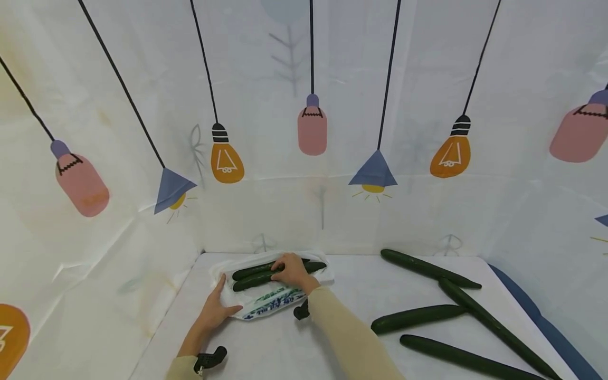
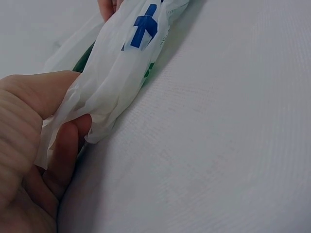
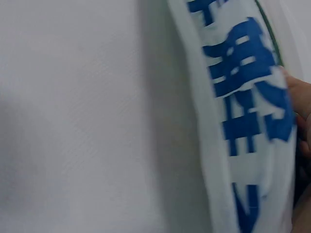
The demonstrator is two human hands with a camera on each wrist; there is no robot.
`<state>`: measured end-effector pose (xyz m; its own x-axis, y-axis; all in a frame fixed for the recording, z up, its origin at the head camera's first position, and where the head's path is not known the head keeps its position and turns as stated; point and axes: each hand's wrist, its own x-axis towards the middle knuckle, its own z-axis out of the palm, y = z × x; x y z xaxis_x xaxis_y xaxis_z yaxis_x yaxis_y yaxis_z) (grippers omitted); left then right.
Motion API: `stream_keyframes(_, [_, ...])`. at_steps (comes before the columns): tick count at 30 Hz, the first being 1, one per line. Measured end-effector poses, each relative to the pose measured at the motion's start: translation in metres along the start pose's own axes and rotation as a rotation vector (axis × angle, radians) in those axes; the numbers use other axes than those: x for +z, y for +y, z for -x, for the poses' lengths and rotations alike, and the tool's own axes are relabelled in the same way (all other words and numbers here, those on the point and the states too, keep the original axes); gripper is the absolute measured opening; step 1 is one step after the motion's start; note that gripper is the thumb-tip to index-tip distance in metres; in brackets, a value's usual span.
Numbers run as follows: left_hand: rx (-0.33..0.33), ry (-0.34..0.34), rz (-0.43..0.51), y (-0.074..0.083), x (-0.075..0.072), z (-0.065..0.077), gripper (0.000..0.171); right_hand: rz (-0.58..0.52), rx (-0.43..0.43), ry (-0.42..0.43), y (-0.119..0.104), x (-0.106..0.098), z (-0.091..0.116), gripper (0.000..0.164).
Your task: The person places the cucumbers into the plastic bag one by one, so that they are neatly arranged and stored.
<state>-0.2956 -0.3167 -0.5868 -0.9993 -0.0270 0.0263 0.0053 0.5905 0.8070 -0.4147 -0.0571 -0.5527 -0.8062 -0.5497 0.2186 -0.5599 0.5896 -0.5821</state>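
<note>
A white plastic bag (image 1: pixel 266 305) with blue and green print lies near the back of the table. Two dark green cucumbers lie side by side in its opening, the front cucumber (image 1: pixel 252 281) and the rear cucumber (image 1: pixel 249 271). My right hand (image 1: pixel 292 272) is over them from the right, its fingers curled on the front cucumber and partly covering both. At the bag's left end my left hand (image 1: pixel 216 309) pinches the plastic; in the left wrist view the thumb and fingers have the bag's edge (image 2: pixel 104 92) between them. Blue print (image 3: pixel 248 58) fills the bag's side in the right wrist view.
Several more cucumbers lie on the right of the white table (image 1: pixel 351 316): one at the back (image 1: pixel 423 268), a long one slanting forward (image 1: pixel 494 322), and two nearer ones (image 1: pixel 413 317). A printed curtain (image 1: pixel 271 206) stands behind the table.
</note>
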Motion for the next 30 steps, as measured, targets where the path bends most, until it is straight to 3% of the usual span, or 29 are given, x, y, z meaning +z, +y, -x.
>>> stream_keyframes(4, [0.000,-0.001,0.015,0.002,0.004,0.000,0.116,-0.130,0.027,-0.040,0.002,-0.009,0.004,0.023])
stream_keyframes(7, [-0.007,-0.007,0.014,0.003,0.007,0.000,0.116,-0.164,0.035,-0.062,0.005,-0.018,0.007,0.022])
stream_keyframes(11, [-0.009,0.000,0.012,0.005,0.008,0.000,0.116,-0.145,-0.041,-0.077,0.003,-0.034,0.009,0.021])
stream_keyframes(18, [0.012,0.012,-0.010,0.003,0.001,0.001,0.117,-0.182,-0.175,-0.109,-0.024,-0.077,0.014,0.018])
stream_keyframes(25, [0.007,0.023,-0.019,0.003,-0.004,0.001,0.116,-0.221,-0.243,-0.064,-0.037,-0.116,0.023,0.012])
stream_keyframes(30, [-0.012,-0.002,-0.012,0.002,-0.003,0.001,0.118,-0.197,-0.285,-0.034,-0.032,-0.139,0.039,0.010])
